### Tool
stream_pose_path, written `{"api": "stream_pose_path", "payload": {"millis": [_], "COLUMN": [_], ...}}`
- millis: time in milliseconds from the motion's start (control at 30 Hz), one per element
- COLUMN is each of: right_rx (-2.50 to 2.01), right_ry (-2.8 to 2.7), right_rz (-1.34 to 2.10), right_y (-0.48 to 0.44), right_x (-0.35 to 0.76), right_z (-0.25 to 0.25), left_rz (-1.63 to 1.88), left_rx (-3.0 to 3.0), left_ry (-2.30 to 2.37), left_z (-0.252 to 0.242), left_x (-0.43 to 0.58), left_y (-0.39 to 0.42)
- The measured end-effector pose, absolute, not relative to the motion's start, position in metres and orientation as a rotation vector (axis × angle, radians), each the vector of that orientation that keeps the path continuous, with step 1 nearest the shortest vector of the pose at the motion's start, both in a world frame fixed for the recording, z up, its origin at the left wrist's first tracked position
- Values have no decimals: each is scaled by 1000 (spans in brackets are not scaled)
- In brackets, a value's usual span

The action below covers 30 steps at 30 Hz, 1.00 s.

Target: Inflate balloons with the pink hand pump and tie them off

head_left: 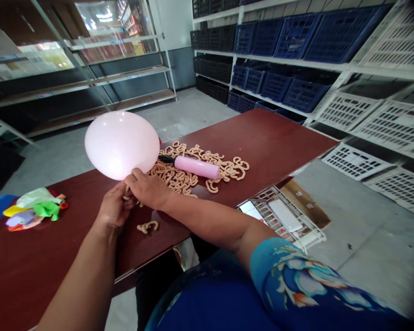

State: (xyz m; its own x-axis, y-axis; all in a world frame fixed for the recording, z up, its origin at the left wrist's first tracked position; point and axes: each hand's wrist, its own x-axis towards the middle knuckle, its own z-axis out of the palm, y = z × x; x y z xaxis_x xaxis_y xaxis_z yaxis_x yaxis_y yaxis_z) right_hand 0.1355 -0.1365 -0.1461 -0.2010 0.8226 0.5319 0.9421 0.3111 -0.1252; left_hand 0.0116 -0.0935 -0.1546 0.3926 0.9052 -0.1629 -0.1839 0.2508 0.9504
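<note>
A large inflated pale pink balloon (122, 145) hangs over the far edge of the table, its neck toward me. My right hand (147, 189) is closed, thumb and fingers pinching the balloon at the neck. Just below and to the left, my left hand (115, 206) is closed around the neck end. A small beige bit shows between its fingers; I cannot tell what it is. Beyond my right hand, a pink hand pump (196, 168) with a black nozzle lies on a pile of tan curled pieces (175, 180). A few loose curled pieces (147, 226) lie nearer me.
Limp coloured balloons (37, 209) are heaped at the left of the dark red table (262, 142). Below its near edge, a white wire basket (296, 230) holds a phone (252, 212) and a white power bank (284, 215). Shelves with blue crates (296, 34) stand behind.
</note>
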Motion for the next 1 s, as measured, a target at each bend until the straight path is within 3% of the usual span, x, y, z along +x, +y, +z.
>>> {"api": "stream_pose_path", "payload": {"millis": [367,1000], "right_rx": [-1560,-1632], "right_ry": [-2032,-1941], "right_rz": [-234,-245], "right_y": [-133,-129], "right_x": [141,146], "right_z": [-148,-147], "left_rz": [768,595], "left_rx": [914,971], "left_ry": [669,726], "left_z": [-146,-141], "left_x": [3,-4], "left_y": [-93,-95]}}
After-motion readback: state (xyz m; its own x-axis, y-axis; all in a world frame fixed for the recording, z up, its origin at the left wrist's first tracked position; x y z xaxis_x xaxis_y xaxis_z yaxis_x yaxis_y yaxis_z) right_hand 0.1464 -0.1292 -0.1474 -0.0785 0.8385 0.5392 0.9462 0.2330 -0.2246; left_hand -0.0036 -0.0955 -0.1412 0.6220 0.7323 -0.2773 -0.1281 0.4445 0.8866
